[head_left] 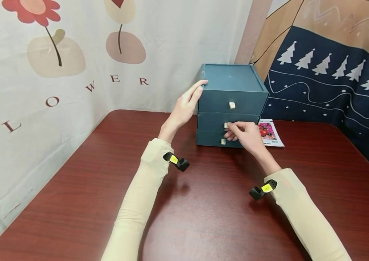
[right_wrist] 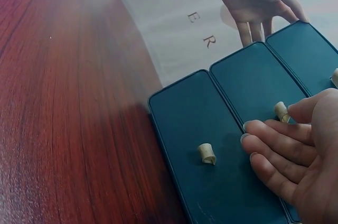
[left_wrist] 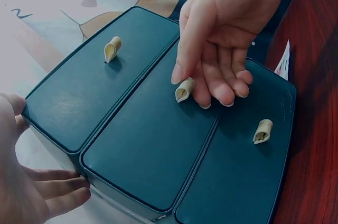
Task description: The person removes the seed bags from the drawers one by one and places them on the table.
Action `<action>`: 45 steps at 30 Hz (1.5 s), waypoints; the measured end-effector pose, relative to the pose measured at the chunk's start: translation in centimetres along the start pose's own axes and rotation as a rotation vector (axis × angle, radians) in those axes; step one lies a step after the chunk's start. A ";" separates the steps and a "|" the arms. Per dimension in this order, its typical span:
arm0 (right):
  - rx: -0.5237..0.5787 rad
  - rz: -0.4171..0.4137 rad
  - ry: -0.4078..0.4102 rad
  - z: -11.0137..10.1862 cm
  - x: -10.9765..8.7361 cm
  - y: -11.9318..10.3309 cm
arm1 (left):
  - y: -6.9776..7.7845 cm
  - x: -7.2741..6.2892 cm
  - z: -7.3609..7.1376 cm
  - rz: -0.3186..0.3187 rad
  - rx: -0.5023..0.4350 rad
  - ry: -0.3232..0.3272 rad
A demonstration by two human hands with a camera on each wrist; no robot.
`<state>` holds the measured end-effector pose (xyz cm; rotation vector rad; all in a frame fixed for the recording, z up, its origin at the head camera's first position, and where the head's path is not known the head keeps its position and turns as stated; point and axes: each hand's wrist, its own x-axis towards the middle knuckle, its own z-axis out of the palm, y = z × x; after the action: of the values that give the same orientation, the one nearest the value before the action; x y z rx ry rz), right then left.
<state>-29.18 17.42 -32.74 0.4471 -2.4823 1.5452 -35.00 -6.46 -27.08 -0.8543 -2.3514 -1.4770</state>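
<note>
Upper left, "LOWER" is printed on the curtain (head_left: pixel 178 47). Right of centre, a closed three-drawer cabinet (head_left: pixel 215 103) is touched by the outstretched left grip (head_left: pixel 184 105), its middle tab (head_left: pixel 226 125) pinched by the right grip (head_left: pixel 248 136).

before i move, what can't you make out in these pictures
Drawer contents: hidden in all three views by the drawer fronts.
Packet: in the head view, the drawer unit and right hand cover its left side; its small print is unreadable.
Top pull tab: cut off by the right edge of the right wrist view.
Left hand: cut off by the left edge of the left wrist view.
</note>
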 end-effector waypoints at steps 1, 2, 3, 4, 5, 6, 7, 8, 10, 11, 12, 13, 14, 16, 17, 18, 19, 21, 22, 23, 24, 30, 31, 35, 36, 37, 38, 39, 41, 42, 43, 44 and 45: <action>0.005 -0.003 0.003 0.1 0.0 0.0 | 0.0 0.0 0.0 0.001 0.000 0.000; 0.009 -0.005 0.006 0.1 0.0 0.1 | 0.0 0.0 0.0 0.002 0.000 0.001; 0.013 -0.007 0.009 0.1 0.0 0.1 | -0.1 0.0 0.0 0.003 0.000 0.001; 0.016 -0.009 0.012 0.2 0.0 0.2 | -0.1 0.0 0.0 0.002 0.000 0.003; 0.017 -0.010 0.015 0.3 0.1 0.2 | -0.1 0.0 0.0 0.002 0.000 0.003; 0.017 -0.012 0.018 0.3 0.1 0.3 | 0.0 0.0 0.0 0.002 0.001 0.004; 0.015 -0.013 0.022 0.4 0.1 0.3 | -0.1 0.0 0.0 0.001 0.002 0.006; 0.012 -0.015 0.024 0.4 0.1 0.4 | -0.1 0.0 0.0 0.001 0.002 0.006; 0.004 -0.023 0.027 0.4 0.1 0.3 | 0.0 0.0 0.0 0.001 0.002 0.006; -0.001 -0.026 0.030 0.5 0.1 0.3 | 0.0 0.0 0.0 0.002 0.002 0.007; -0.005 -0.029 0.031 0.5 0.1 0.2 | 0.0 0.0 0.0 0.002 0.002 0.007; -0.009 -0.031 0.032 0.5 0.0 0.2 | 0.0 0.0 0.0 0.001 0.002 0.006; -0.015 -0.034 0.032 0.5 0.0 0.2 | 0.0 0.0 0.0 0.002 0.002 0.006; -0.026 -0.037 0.036 0.5 -0.1 0.1 | 0.0 0.0 0.0 0.004 0.003 0.007; -0.030 -0.037 0.041 0.5 -0.1 0.1 | 0.0 0.1 0.0 0.005 0.003 0.008; -0.036 -0.036 0.046 0.5 -0.1 0.1 | 0.0 0.1 0.0 0.006 0.003 0.007; -0.043 -0.034 0.053 0.5 -0.2 0.1 | 0.0 0.1 0.1 0.007 0.003 0.006; -0.056 -0.028 0.074 0.6 -0.3 0.1 | 0.0 0.1 0.1 0.008 0.002 0.003; -0.065 -0.025 0.084 0.7 -0.4 0.1 | 0.0 0.0 0.1 0.008 0.002 0.001; -0.070 -0.024 0.095 0.7 -0.5 0.1 | 0.0 0.0 0.1 0.008 0.002 0.001; -0.074 -0.024 0.104 0.8 -0.5 0.1 | 0.0 0.0 0.1 0.008 0.002 0.000; -0.047 -0.040 0.122 0.9 -0.9 0.2 | -0.1 -0.1 0.1 0.005 0.000 0.005; -0.041 -0.039 0.120 0.9 -0.9 0.2 | -0.1 -0.1 0.1 0.004 0.000 0.004; -0.009 -0.028 0.109 0.9 -1.2 0.0 | -0.1 -0.1 0.1 0.007 -0.004 0.002; -0.003 -0.027 0.106 0.8 -1.2 0.0 | -0.1 -0.1 0.1 0.009 -0.005 0.001; 0.005 -0.026 0.104 0.8 -1.3 0.0 | -0.1 -0.1 0.1 0.011 -0.008 0.000; 0.014 -0.024 0.104 0.8 -1.3 0.1 | -0.1 -0.1 0.1 0.013 -0.010 0.000; 0.021 -0.023 0.102 0.8 -1.4 0.1 | -0.1 -0.1 0.1 0.014 -0.010 0.000; 0.029 -0.022 0.106 0.8 -1.4 0.2 | -0.1 -0.1 0.1 0.015 -0.010 0.001; 0.035 -0.019 0.109 0.8 -1.5 0.3 | -0.1 -0.1 0.1 0.014 -0.009 0.001; 0.043 -0.016 0.110 0.8 -1.5 0.3 | -0.1 -0.1 0.0 0.013 -0.008 0.001; 0.051 -0.014 0.111 0.8 -1.5 0.3 | -0.1 -0.1 0.0 0.012 -0.006 0.002; 0.061 -0.012 0.112 0.9 -1.6 0.2 | -0.1 -0.1 0.0 0.012 -0.005 0.002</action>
<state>-27.79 16.99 -33.81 0.3738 -2.3505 1.5989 -34.99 -6.48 -27.18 -0.8663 -2.3382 -1.4792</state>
